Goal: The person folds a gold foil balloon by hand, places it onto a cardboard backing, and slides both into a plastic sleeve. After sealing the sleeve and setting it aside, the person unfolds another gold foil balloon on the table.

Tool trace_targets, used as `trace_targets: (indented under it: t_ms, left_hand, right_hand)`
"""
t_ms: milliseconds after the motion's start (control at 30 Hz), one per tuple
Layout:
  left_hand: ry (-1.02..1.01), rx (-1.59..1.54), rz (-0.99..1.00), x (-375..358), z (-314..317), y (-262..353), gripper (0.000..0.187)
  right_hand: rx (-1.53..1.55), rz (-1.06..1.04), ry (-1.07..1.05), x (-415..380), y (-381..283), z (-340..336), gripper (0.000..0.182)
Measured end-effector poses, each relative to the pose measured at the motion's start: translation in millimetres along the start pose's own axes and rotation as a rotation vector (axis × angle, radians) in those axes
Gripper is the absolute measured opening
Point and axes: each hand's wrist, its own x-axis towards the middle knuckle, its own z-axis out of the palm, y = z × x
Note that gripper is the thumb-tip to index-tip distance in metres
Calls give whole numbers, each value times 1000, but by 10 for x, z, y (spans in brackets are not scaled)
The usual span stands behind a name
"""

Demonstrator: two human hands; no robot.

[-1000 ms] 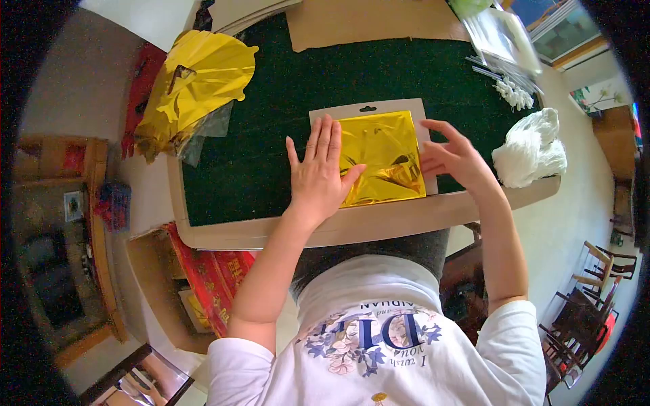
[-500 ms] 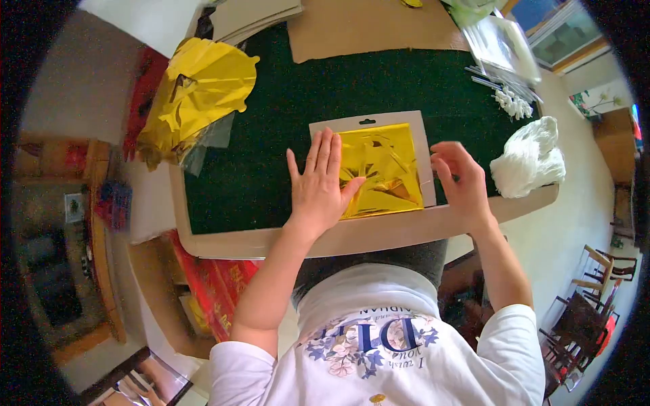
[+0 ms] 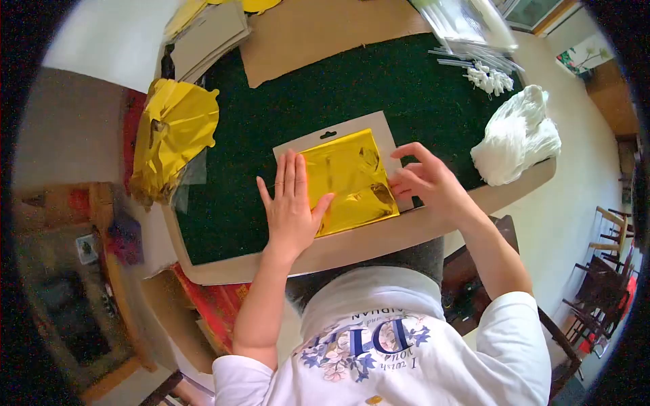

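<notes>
A folded, shiny gold foil sheet (image 3: 349,183) lies on a pale card (image 3: 386,132) with a hang slot at its top edge. My left hand (image 3: 291,206) lies flat with fingers stretched over the card's left side and the foil's left edge, holding nothing. At the right edge of the foil and card is my right hand (image 3: 430,179), its fingers bent and apart, with nothing seen between them. Card and foil rest on the dark green surface of the table (image 3: 237,183).
Crumpled gold foil (image 3: 172,132) lies at the left, below stacked cards (image 3: 210,40). Brown cardboard (image 3: 325,34) is at the back. White sticks (image 3: 467,59), small white pieces (image 3: 491,79), clear plastic packets (image 3: 467,24) and a white bundle (image 3: 518,139) sit at the right.
The view has turned, so the table appears tilted. The foil looks smoother and flatter. My right hand has come closer to the card's right edge, its fingers more spread.
</notes>
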Motion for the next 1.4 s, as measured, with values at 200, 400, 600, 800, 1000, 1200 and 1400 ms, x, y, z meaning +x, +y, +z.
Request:
trace_targets:
  t_ms: [200, 400, 600, 800, 1000, 1200, 1400]
  left_hand:
    - [-21, 4, 2, 3, -7, 5, 81]
    - [-15, 15, 9, 5, 13, -5, 81]
    - [-19, -14, 13, 6, -13, -2, 81]
    - [-30, -8, 4, 9, -33, 16, 80]
    - [-25, 0, 14, 2, -31, 4, 79]
    - [-23, 15, 20, -2, -23, 11, 79]
    - [-33, 21, 15, 7, -26, 10, 80]
  right_hand:
    - [78, 87, -60, 58, -110, 89, 39]
    - [93, 66, -38, 51, -49, -134, 45]
    - [73, 90, -165, -12, -83, -22, 47]
    - [-143, 22, 23, -43, -217, -261, 40]
    - [-1346, -621, 63, -239, -13, -237, 54]
    - [-1555, -700, -7, -203, 7, -222, 42]
    - [-1596, -757, -146, -42, -18, -236, 34]
